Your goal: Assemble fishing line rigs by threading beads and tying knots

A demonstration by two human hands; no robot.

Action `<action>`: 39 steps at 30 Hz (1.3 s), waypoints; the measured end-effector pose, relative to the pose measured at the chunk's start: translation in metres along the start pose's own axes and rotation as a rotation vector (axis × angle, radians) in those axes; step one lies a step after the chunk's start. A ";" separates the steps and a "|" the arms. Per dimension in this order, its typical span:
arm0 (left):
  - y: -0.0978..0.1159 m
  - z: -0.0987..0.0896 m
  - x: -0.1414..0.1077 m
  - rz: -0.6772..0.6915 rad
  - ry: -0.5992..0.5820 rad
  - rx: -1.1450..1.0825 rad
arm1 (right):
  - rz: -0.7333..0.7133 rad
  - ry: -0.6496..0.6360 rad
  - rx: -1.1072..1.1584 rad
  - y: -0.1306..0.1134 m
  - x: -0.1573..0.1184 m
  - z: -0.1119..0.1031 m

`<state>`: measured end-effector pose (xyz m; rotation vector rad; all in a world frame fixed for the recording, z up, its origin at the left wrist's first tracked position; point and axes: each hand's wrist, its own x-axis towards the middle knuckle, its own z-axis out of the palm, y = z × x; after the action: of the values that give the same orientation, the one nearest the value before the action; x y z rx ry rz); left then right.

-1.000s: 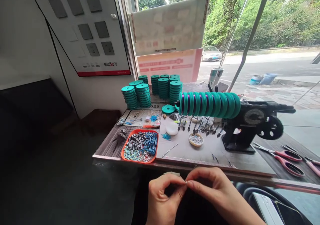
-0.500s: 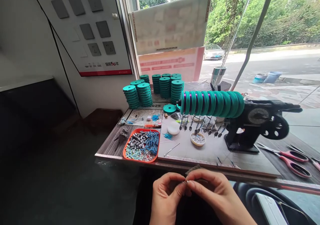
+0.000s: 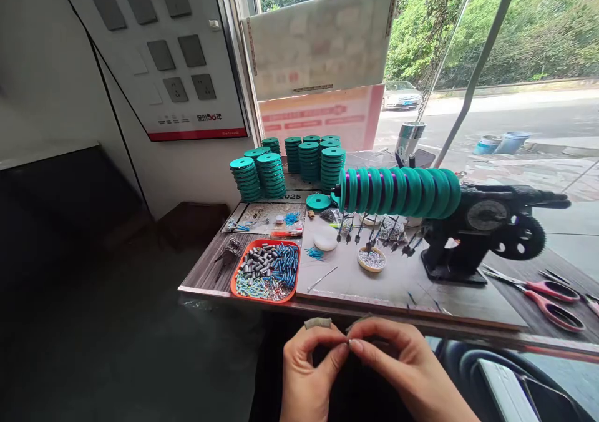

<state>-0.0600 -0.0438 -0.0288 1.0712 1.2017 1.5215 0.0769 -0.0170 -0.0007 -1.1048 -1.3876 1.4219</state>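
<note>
Below the table's front edge, my left hand (image 3: 311, 369) and my right hand (image 3: 397, 359) meet fingertip to fingertip. Both thumbs and index fingers are pinched together on something too small to make out. A greyish wrap (image 3: 318, 323) shows on a finger of my left hand. Beyond my hands, a red-orange tray (image 3: 234, 289) holds dark cylinders, blue pieces and pale green pieces. A small round dish (image 3: 372, 269) of whitish beads stands on the board. Over it, a row of green spools (image 3: 397, 191) sits on a black winding machine (image 3: 486, 216), with small dark pieces hanging underneath.
Stacks of green spools (image 3: 271, 175) stand at the back left. Scissors with red handles (image 3: 555, 306) lie at the right. A thin metal rod (image 3: 322, 278) rests on the board (image 3: 346, 297). A white phone-like object (image 3: 500, 384) lies low at the right.
My hands stay pinched together in nearly the same place. The wrap on my left hand's finger now shows more clearly. The view has shifted slightly.
</note>
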 end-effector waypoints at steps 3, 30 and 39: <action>0.001 0.000 0.000 0.023 0.005 0.023 | 0.000 -0.003 0.007 0.000 0.000 0.000; 0.001 -0.002 -0.004 0.385 0.008 0.420 | 0.000 -0.024 -0.142 0.005 -0.002 -0.002; -0.004 -0.001 -0.003 0.423 0.013 0.420 | 0.040 -0.026 -0.073 0.001 0.000 -0.001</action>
<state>-0.0596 -0.0466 -0.0330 1.6803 1.4041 1.6237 0.0779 -0.0169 -0.0018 -1.1707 -1.4525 1.4287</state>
